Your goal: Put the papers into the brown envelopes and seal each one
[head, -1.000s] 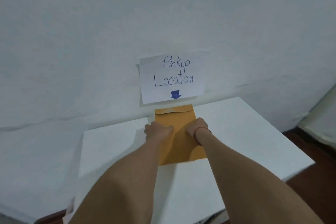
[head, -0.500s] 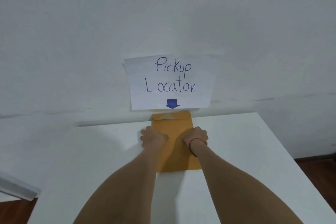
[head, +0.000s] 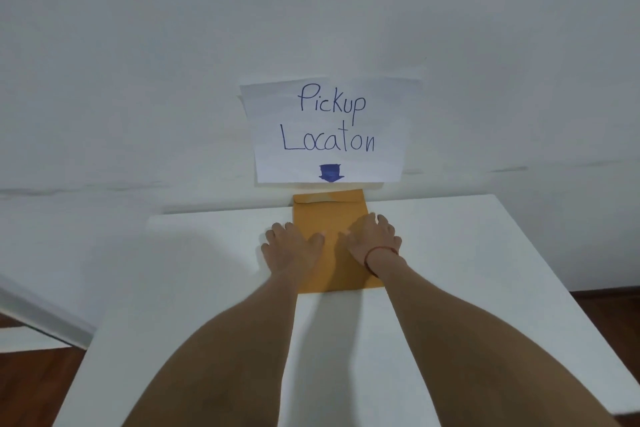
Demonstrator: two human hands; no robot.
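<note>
Both hands lie flat with fingers spread, curling round nothing: the left hand straddles the left edge of the brown envelope, and the right hand presses on its right half. Beneath them the white table stands against the wall, where a paper sign reads "Pickup Locaton" (spelled so) above a blue arrow. The envelope lies flat under that arrow, its flap seemingly folded down. I judge it is being pressed shut or set in place. No loose papers show, so the next move calls for lifting off without dragging it.
</note>
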